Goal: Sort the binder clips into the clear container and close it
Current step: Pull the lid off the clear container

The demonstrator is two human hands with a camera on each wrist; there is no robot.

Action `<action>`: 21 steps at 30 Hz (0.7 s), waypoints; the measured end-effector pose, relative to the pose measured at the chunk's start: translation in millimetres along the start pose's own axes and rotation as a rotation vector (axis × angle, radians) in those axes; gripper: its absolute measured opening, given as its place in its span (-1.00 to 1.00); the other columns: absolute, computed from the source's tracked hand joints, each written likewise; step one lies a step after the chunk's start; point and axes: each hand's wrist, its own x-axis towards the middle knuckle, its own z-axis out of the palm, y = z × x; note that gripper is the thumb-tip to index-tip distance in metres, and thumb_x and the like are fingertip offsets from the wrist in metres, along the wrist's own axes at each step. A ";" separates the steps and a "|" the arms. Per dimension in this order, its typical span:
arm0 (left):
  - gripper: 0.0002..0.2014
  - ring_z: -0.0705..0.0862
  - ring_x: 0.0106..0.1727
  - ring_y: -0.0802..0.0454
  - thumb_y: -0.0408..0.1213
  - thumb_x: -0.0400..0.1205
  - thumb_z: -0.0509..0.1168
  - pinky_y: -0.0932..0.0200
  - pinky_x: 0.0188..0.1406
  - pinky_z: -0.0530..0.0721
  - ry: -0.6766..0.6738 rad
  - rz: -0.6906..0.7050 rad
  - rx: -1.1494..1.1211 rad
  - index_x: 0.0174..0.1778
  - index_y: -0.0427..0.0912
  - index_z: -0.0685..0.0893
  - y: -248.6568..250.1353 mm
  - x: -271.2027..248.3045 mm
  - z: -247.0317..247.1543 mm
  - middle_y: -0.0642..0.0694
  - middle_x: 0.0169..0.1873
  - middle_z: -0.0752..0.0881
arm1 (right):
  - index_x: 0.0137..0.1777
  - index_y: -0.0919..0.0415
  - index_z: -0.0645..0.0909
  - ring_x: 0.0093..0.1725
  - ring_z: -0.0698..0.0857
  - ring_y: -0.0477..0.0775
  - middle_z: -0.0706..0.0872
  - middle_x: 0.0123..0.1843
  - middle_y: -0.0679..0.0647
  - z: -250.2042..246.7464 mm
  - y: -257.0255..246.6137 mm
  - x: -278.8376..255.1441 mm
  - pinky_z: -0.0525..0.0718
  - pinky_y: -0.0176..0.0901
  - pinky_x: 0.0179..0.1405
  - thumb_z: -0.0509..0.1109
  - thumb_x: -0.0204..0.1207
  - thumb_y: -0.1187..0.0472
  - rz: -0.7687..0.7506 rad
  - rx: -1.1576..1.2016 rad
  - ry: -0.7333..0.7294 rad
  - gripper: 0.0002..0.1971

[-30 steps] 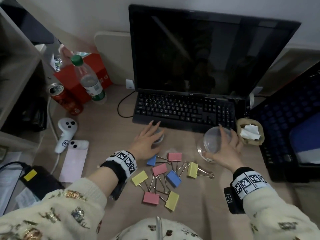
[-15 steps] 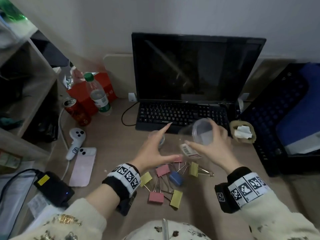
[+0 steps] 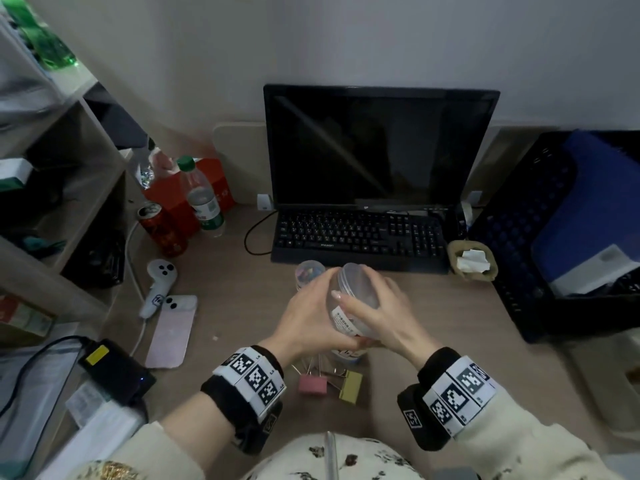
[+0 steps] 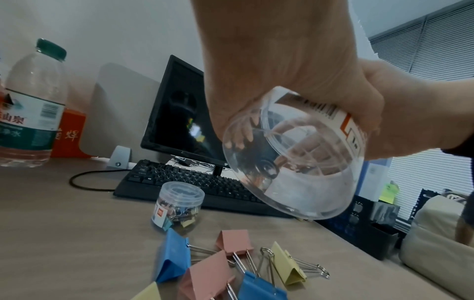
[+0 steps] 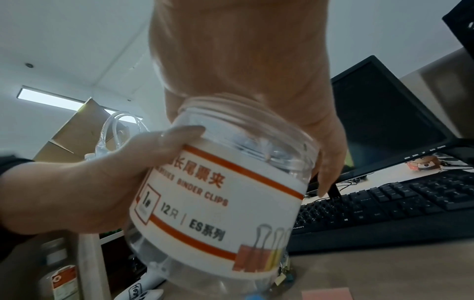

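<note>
Perhaps six binder clips (image 4: 231, 270), two hands (image 3: 349, 317).

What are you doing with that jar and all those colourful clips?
A person holds a clear jar above the desk with both hands: the left hand grips its body, the right hand wraps its lid end. It looks empty. The binder clips lie loose on the desk below, none inside yet.
</note>
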 end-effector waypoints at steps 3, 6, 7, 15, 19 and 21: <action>-0.02 0.58 0.25 0.37 0.17 0.13 0.69 0.22 0.29 0.59 0.025 0.018 0.028 0.47 0.27 0.40 4.3 -2.3 -7.6 0.40 0.21 0.60 | 0.67 -0.18 0.13 0.57 0.29 0.10 0.32 0.59 0.08 -1.2 -6.4 -4.5 0.35 0.24 0.52 0.22 0.15 -0.62 -0.033 0.036 0.013 0.07; 0.02 0.60 0.28 0.33 0.26 0.09 0.65 0.19 0.32 0.59 0.001 0.024 0.062 0.49 0.28 0.39 6.1 -1.2 -16.0 0.38 0.25 0.61 | 0.67 -0.17 0.13 0.52 0.34 0.06 0.39 0.52 0.04 -1.4 -10.8 -6.0 0.37 0.20 0.51 0.22 0.16 -0.60 -0.073 0.060 0.026 0.06; 0.00 0.62 0.26 0.33 0.24 0.09 0.64 0.16 0.32 0.62 -0.017 0.013 0.041 0.48 0.29 0.41 5.2 -1.6 -18.4 0.38 0.23 0.64 | 0.67 -0.17 0.15 0.48 0.37 0.04 0.42 0.46 0.00 -1.7 -11.5 -6.5 0.40 0.19 0.48 0.21 0.17 -0.59 -0.098 0.054 0.020 0.04; -0.08 0.67 0.32 0.28 -0.08 0.22 0.70 0.14 0.38 0.64 -0.224 -0.020 -0.251 0.50 0.18 0.44 -4.0 -5.8 -37.2 0.26 0.27 0.70 | 0.63 -0.46 -0.08 0.64 0.09 -0.12 0.09 0.61 -0.34 -22.7 -11.5 -13.2 0.18 0.20 0.63 0.34 0.23 -0.51 -0.287 -0.055 -0.280 -0.01; -0.05 0.53 0.35 0.47 0.04 0.22 0.71 0.26 0.41 0.54 -0.154 0.035 -0.081 0.51 0.09 0.41 0.2 -3.1 -29.3 0.43 0.30 0.57 | 0.59 -0.50 -0.29 0.72 -0.02 0.09 -0.18 0.74 -0.13 -24.2 -17.8 -5.4 0.14 0.28 0.58 0.18 0.28 -0.61 -0.111 0.020 -0.225 -0.02; 0.12 0.38 0.43 0.45 0.26 0.18 0.65 0.24 0.49 0.41 -0.130 0.077 0.157 0.62 0.04 0.29 0.8 -2.7 -25.9 0.44 0.43 0.40 | 0.63 -0.39 -0.29 0.70 0.10 0.18 -0.13 0.76 0.02 -22.0 -18.7 -2.3 0.33 0.14 0.46 0.15 0.20 -0.67 0.010 -0.052 -0.253 0.07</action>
